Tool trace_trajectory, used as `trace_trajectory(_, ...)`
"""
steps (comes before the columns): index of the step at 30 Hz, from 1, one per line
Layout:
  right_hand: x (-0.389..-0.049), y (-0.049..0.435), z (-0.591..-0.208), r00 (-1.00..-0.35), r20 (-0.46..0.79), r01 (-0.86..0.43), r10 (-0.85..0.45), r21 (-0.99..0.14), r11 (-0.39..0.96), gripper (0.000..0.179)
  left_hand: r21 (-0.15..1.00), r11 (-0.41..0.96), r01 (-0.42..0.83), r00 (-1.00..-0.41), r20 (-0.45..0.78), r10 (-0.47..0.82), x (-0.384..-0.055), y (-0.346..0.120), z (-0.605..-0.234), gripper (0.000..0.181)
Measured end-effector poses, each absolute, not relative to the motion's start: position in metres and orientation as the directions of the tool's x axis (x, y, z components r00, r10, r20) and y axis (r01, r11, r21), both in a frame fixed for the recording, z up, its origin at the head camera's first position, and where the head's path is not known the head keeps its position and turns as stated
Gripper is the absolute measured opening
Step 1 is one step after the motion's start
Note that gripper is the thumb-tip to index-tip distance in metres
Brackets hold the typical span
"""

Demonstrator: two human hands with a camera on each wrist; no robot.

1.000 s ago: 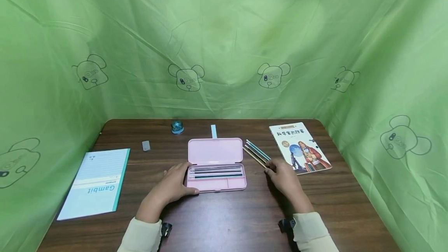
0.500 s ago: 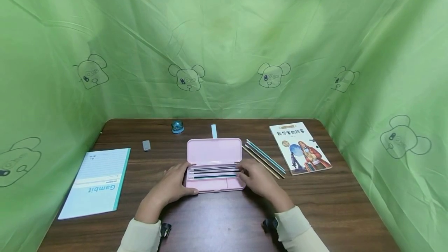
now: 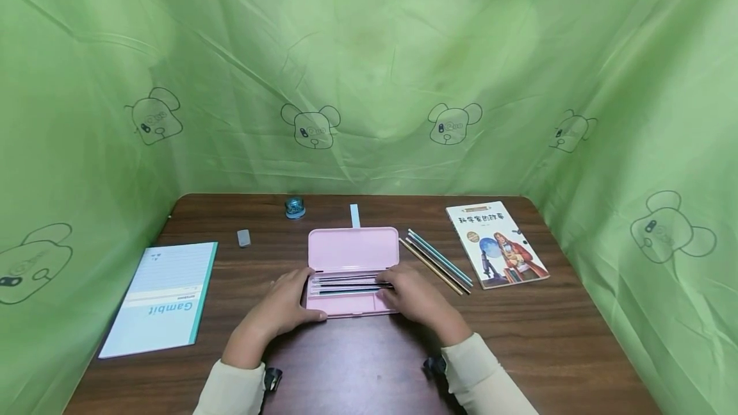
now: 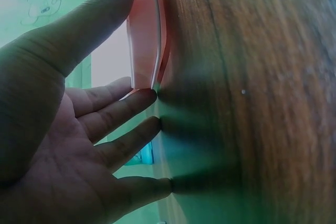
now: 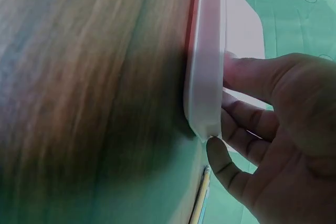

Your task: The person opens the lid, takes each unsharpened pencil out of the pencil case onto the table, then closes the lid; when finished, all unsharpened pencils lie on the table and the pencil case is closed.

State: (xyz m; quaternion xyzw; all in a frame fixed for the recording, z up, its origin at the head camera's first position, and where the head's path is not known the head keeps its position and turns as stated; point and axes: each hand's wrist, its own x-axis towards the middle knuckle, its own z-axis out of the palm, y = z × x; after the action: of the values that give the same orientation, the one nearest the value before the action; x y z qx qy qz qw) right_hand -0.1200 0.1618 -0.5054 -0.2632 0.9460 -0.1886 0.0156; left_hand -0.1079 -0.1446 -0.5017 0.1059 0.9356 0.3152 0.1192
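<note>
A pink pencil case [image 3: 353, 250] lies with its lid raised, and several pencils [image 3: 346, 285] rest in its long compartment. At its left end is my left hand [image 3: 282, 300], thumb at the front corner and fingers by the back corner. The left wrist view shows those fingers [image 4: 123, 142] spread and fairly straight, some tips against the case end. My right hand [image 3: 418, 296] reaches over the right end, thumb and fingertips down among the pencils. The case wall hides those tips in the right wrist view, so a pinch cannot be confirmed; one finger [image 5: 223, 163] touches the outer corner.
Several loose pencils [image 3: 438, 261] lie right of the case, beside a picture book [image 3: 496, 245]. Behind the case is a pale blue strip [image 3: 354, 215]. A blue round sharpener-like item [image 3: 295, 207], a grey eraser [image 3: 244, 238] and a notebook [image 3: 161, 296] are on the left.
My right hand has let go of the loose pencils on the right and moved left into the case, its fingertips shifting further left over the pencils. The left hand stays at the case's left end.
</note>
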Motion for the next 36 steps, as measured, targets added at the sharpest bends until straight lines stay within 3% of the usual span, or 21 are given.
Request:
trace_trajectory(12, -0.122, 0.162, -0.504, -0.848, 0.018, -0.500, -0.529, -0.356, 0.789, 0.021, 0.615, 0.779, 0.122, -0.948, -0.160, 0.275, -0.110, -0.145, -0.503, 0.099)
trace_trajectory(20, -0.124, 0.160, -0.503, -0.852, 0.030, -0.484, -0.522, -0.426, 0.765, 0.004, 0.624, 0.771, 0.127, -0.946, -0.157, 0.283, -0.110, -0.145, -0.503, 0.099)
trace_trajectory(25, -0.124, 0.160, -0.503, -0.865, 0.023, -0.457, -0.501, -0.450, 0.767, 0.006, 0.622, 0.771, 0.135, -0.946, -0.151, 0.288, -0.111, -0.145, -0.503, 0.098)
trace_trajectory(30, -0.124, 0.164, -0.503, -0.866, 0.062, -0.463, -0.497, -0.478, 0.746, 0.005, 0.625, 0.769, 0.132, -0.945, -0.155, 0.288, -0.111, -0.145, -0.503, 0.097)
trace_trajectory(36, -0.120, 0.187, -0.502, -0.910, 0.174, -0.404, -0.376, -0.576, 0.710, 0.012, 0.632, 0.764, 0.131, -0.944, -0.155, 0.291, -0.110, -0.146, -0.502, 0.096)
